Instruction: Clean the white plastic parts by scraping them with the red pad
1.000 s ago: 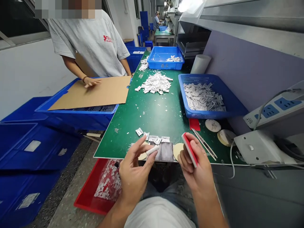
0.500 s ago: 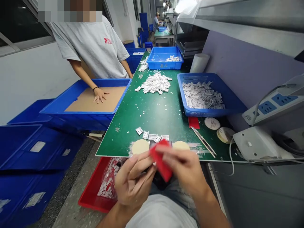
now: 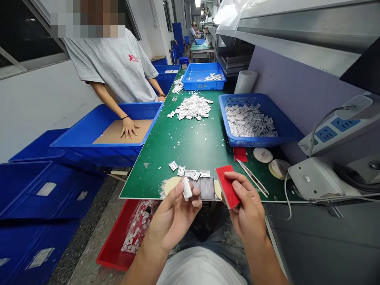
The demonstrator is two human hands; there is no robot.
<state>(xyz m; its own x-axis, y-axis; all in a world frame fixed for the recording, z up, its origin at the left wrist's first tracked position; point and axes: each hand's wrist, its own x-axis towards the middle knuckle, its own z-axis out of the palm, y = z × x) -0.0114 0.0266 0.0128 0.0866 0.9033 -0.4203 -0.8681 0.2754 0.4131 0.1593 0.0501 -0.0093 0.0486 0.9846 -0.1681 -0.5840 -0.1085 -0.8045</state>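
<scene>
Between the thumb and fingers of my left hand (image 3: 175, 215) is a small white plastic part (image 3: 187, 189), held above the table's front edge. My right hand (image 3: 247, 206) grips a flat red sanding pad (image 3: 228, 186) with a pale edge, apart from the white part. Just beyond my hands several white plastic pieces (image 3: 190, 173) lie in a loose row. A dark square plate (image 3: 207, 189) sits at the table edge, with a cream round disc (image 3: 171, 185) on its left and another partly hidden behind the pad.
On the green table (image 3: 190, 144) are a pile of white parts (image 3: 192, 107), a full blue basket (image 3: 285, 130), a utility knife (image 3: 252, 178) and round discs (image 3: 263, 155). A power strip (image 3: 329, 132) stands right. A co-worker's hand (image 3: 130, 127) rests on cardboard in a blue bin. Below left is a red bin (image 3: 109, 245).
My hands have moved apart: the red pad has shifted right, away from the left hand. The white part now shows clearly in my left fingers. The co-worker's hand has moved slightly right.
</scene>
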